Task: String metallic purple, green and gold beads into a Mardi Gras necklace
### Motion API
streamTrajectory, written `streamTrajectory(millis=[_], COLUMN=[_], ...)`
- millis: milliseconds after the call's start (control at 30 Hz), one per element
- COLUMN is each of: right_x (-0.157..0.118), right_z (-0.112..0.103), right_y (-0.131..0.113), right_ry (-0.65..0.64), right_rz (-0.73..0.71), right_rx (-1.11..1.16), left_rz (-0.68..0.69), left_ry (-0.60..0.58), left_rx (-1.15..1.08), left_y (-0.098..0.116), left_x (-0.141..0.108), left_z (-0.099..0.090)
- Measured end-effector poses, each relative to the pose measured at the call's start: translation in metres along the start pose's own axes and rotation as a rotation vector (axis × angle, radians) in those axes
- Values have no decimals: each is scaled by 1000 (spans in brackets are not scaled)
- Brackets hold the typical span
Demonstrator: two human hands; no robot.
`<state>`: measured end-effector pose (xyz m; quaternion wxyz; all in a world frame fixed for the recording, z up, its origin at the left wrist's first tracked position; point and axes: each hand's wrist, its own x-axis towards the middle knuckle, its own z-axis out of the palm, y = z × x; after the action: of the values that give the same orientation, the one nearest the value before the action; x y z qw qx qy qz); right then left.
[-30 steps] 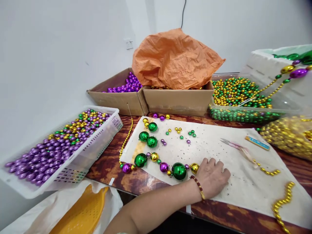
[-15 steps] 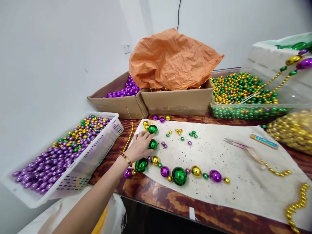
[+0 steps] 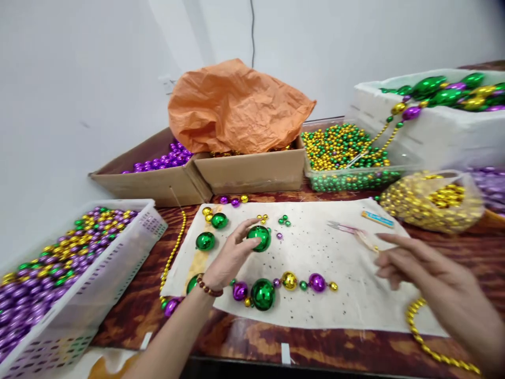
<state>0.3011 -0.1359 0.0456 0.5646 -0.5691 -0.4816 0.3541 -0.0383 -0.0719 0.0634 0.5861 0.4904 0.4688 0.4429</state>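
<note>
A white cloth [image 3: 315,263] covers part of the counter [image 3: 126,295]; above the cloth, the left hand [image 3: 236,250] has its grip clamped on a green ball [image 3: 259,238]; over the cloth's right side, the right hand [image 3: 410,260] hovers, fingers loosely curled, its grip's exact state unclear.

We see thin dark cable [image 3: 253,37] on plain pale wall [image 3: 79,63], behind crumpled orange sheet [image 3: 240,108]; white wall socket [image 3: 166,84] beside sheet.

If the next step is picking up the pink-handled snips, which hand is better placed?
Probably the right hand: its fingers are close to the snips, while the left hand is farther off and holds a large green ball.
</note>
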Motion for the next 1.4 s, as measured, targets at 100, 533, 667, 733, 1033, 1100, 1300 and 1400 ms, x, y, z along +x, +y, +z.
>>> streamTrajectory(millis=[100,533,667,733,1033,1100,1300,1400], right_x=[-20,-97,-100,-101,-103,-103,-95,-87], right_z=[20,42,44,45,51,53,60,64], right_y=[10,52,55,56,51,51,56,54], right_ry=[-202,-319,-313,-309,-239,-234,-221,-246], right_rz=[94,92,71,70,125,133,120,102], right_rx=[95,58,39,38,79,87,110,95], left_rz=[-131,-326,-315,-309,-283,-252,-125,-93], left_ry=[-151,-77,-67,-74,-88,-93,-178,-205], left_rx=[-370,-778,-766,-770,-762,-750,-666,-637], left_y=[-1,-8,-8,-8,-9,-9,-6,-7], left_x=[7,31,29,29,27,25,13,6], left_z=[45,103,105,105,105,105,113,118])
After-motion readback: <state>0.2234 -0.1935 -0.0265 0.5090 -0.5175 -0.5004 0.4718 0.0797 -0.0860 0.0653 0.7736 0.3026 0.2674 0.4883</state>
